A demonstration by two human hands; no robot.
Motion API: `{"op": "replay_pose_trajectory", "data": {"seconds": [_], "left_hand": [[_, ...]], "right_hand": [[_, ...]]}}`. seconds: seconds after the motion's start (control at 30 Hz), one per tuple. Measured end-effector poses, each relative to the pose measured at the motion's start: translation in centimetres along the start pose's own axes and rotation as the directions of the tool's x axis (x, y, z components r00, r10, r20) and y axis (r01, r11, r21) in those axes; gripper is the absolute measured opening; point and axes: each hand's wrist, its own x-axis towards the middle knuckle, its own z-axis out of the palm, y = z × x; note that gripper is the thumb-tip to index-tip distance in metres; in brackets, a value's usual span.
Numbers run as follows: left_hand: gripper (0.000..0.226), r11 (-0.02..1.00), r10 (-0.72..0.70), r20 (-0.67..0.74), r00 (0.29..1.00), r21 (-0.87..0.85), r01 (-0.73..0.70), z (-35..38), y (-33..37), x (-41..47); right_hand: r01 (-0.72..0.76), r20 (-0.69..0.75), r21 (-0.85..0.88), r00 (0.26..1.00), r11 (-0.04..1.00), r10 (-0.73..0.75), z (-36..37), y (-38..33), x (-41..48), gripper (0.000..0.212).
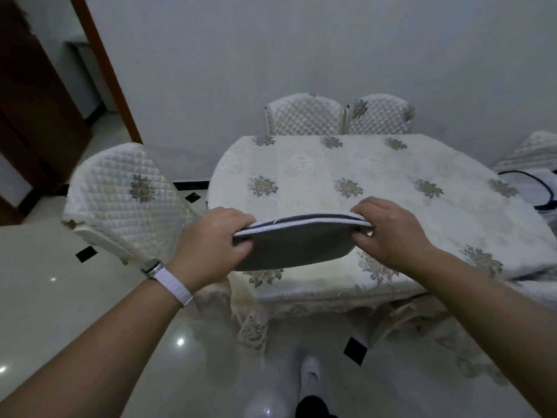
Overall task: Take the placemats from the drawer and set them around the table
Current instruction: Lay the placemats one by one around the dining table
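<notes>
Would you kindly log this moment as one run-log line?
left hand: grips placemats at left edge | right hand: grips right edge | placemats: held above near edge of table | step: not yet set down

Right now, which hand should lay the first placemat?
Probably right. The right hand pinches the placemats over the table, open cloth ahead of it; the left hand holds them at the table's left edge.

Tally: one bench [331,164], four chairs [129,191], one wristband [171,282], left hand [211,236] plus right hand [394,230].
Chairs: one left, two top centre, one right edge; placemats [289,251] stacked, number unclear.
</notes>
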Motion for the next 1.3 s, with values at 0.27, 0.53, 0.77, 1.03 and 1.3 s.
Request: {"op": "replay_pose_trajectory", "data": {"seconds": [0.27, 0.53, 0.77, 1.03, 1.3], "left_hand": [[0.018, 0.997, 0.016, -0.034, 0.999, 0.082, -0.013, 6.4, -2.4, 11.9], [0.017, 0.99, -0.016, -0.06, 0.998, 0.138, 0.024, 12.4, -4.9, 21.5], [0.022, 0.995, -0.097, 0.133, 0.986, 0.046, 0.092, 17.7, -8.3, 20.2], [0.019, 0.976, -0.148, 0.44, 0.885, -0.082, 0.204, 21.9, -10.6, 13.5], [0.028, 0.983, -0.068, 0.595, 0.801, -0.095, 0.154, 26.4, -11.0, 8.4]], "right_hand": [[0.098, -0.1, 0.057, 0.991, 0.994, -0.092, 3.9, 10.7, 8.7, 0.019], [0.082, -0.148, 0.117, 0.987, 0.99, -0.064, 9.1, 19.3, 15.2, 0.014], [0.037, 0.126, 0.139, 0.991, 0.99, -0.055, 14.2, 21.1, 14.2, 0.025], [-0.118, 0.398, 0.123, 0.915, 0.985, 0.06, 18.7, 18.2, 8.2, 0.017], [-0.309, 0.542, 0.089, 0.812, 0.947, 0.214, 22.6, 16.8, 1.1, 0.024]]}}
